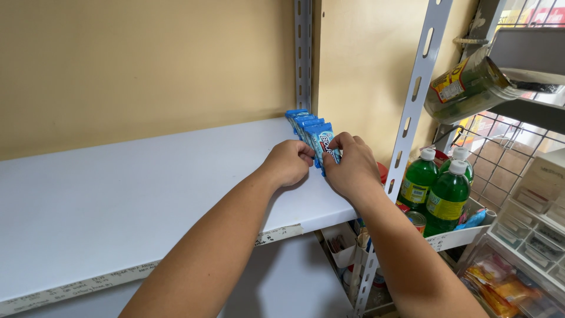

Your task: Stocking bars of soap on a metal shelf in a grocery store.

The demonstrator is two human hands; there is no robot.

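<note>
Hands meet at the white shelf's (147, 194) far right edge: left hand (289, 163) curled beside, right hand (351, 166) pinching the nearest blue packet (322, 143) of an upright row. Nudging sideways could topple packets off the edge onto green bottles (438, 191) below.

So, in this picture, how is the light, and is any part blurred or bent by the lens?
Head view: soft, even light on the white shelf, with only faint shadow beneath the left hand and right hand; the blue packets look sharp; the perforated upright leans and the green jar tilts, probably wide-lens distortion; the lower right corner is slightly blurred.
</note>
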